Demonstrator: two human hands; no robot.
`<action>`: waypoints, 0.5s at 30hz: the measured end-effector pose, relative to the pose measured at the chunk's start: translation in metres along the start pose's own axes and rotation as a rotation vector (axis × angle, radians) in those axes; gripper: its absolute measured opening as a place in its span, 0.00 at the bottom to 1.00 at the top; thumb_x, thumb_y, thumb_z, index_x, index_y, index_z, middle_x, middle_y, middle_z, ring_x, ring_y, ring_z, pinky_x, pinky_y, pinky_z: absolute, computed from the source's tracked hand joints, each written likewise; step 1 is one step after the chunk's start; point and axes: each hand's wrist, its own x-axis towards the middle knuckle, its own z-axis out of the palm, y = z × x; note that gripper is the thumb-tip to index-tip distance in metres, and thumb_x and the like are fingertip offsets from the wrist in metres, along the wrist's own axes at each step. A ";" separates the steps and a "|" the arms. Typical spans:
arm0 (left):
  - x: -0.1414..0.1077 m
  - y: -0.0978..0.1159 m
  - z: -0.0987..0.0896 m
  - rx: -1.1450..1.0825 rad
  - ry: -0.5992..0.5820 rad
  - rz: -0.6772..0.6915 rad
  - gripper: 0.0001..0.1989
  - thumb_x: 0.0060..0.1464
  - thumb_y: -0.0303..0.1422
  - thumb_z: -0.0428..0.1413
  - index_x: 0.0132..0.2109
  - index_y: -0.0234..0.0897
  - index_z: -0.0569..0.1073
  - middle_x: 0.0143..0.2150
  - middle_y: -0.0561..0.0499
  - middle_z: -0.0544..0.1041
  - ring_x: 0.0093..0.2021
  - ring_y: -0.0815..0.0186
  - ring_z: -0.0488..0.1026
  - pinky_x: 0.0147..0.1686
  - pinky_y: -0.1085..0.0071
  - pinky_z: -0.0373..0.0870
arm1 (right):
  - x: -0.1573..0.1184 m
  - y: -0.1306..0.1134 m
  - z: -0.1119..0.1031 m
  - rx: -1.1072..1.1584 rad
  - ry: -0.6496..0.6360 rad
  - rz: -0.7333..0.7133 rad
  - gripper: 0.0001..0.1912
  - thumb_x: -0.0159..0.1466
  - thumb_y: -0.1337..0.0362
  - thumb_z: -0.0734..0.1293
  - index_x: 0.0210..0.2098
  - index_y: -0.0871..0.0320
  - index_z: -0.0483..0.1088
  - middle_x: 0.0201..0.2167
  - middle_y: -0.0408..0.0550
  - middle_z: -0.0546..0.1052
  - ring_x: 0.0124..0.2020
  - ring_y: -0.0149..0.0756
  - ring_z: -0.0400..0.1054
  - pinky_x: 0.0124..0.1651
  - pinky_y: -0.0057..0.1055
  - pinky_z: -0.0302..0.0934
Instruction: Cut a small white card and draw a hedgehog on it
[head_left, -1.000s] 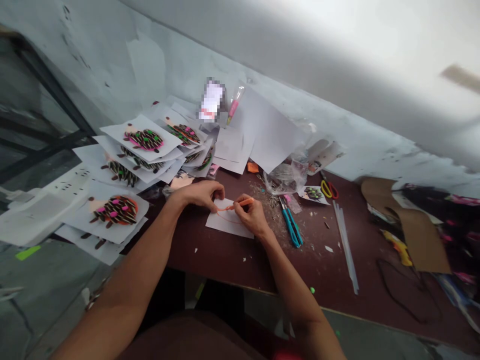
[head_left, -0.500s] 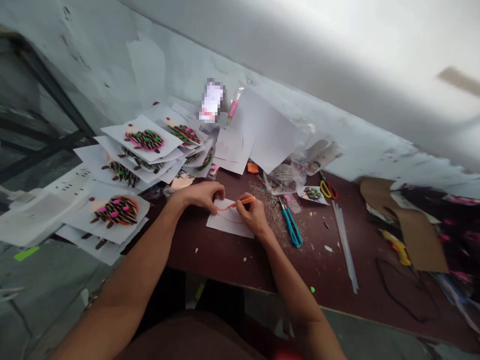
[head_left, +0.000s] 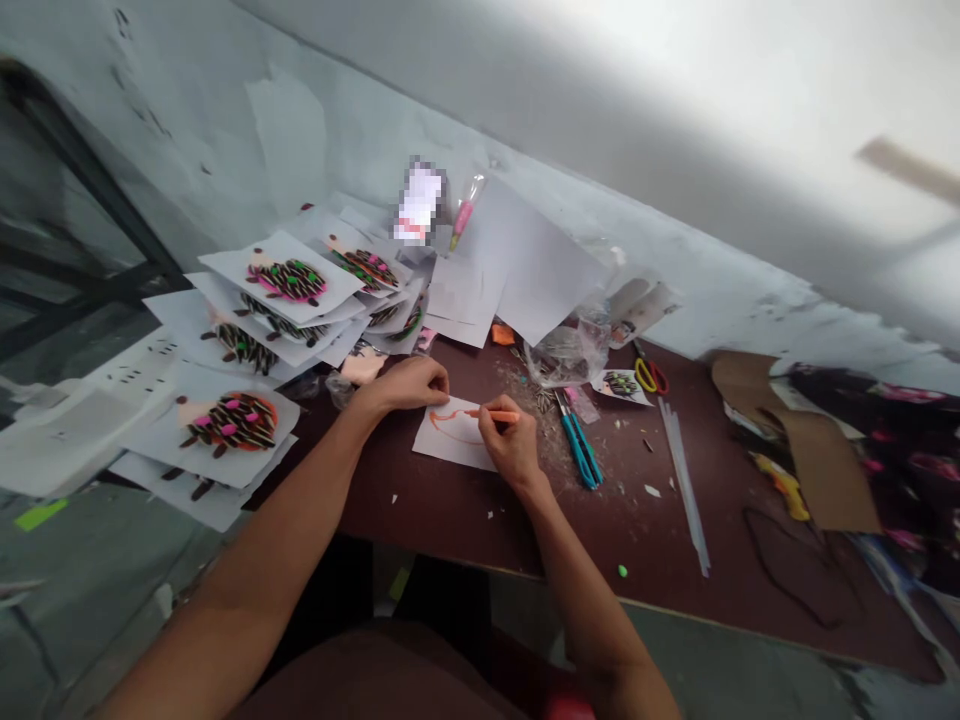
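A small white sheet of paper [head_left: 444, 446] lies on the dark red table in front of me, with a curved orange outline drawn on it. My right hand [head_left: 511, 440] grips an orange marker pen [head_left: 501, 415], its tip on the upper part of the sheet. At the sheet's upper left corner rests my left hand [head_left: 416, 383], fingers bent and apart, the fingertips at the paper's edge. Just right of my right hand are teal-handled scissors [head_left: 581, 450]. To the left, stacked cards [head_left: 279, 285] carry hedgehog figures with striped, pink and green pieces.
A white power strip [head_left: 97, 400] sits at the left edge. Behind are large white sheets [head_left: 536, 260], a lit phone [head_left: 420, 203] and a plastic bag [head_left: 566, 350]. At right are yellow-and-red scissors [head_left: 650, 375], glue sticks [head_left: 685, 490], a yellow glue gun [head_left: 784, 487] and cardboard [head_left: 829, 460].
The orange line on the paper has grown longer and thicker near the top. My right hand has shifted slightly right with the marker; my left hand stays at the corner.
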 end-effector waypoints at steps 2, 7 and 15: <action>-0.001 0.004 0.001 0.024 0.022 -0.047 0.06 0.47 0.33 0.58 0.33 0.38 0.78 0.31 0.51 0.79 0.32 0.65 0.72 0.29 0.72 0.61 | -0.001 0.000 0.002 -0.018 -0.002 -0.024 0.12 0.63 0.60 0.63 0.26 0.57 0.70 0.22 0.42 0.72 0.22 0.29 0.63 0.27 0.25 0.57; -0.003 0.012 0.000 0.082 0.046 -0.087 0.05 0.47 0.32 0.58 0.32 0.39 0.79 0.32 0.50 0.80 0.33 0.64 0.73 0.31 0.71 0.61 | -0.001 0.003 0.005 -0.032 -0.019 -0.053 0.12 0.64 0.60 0.62 0.26 0.57 0.69 0.22 0.41 0.72 0.22 0.29 0.63 0.27 0.25 0.56; -0.005 0.016 -0.002 0.090 0.042 -0.116 0.05 0.48 0.31 0.59 0.32 0.39 0.80 0.32 0.50 0.80 0.33 0.64 0.73 0.32 0.71 0.62 | -0.001 0.005 0.007 -0.044 -0.028 -0.098 0.12 0.65 0.61 0.62 0.26 0.57 0.68 0.22 0.41 0.71 0.22 0.28 0.62 0.27 0.25 0.55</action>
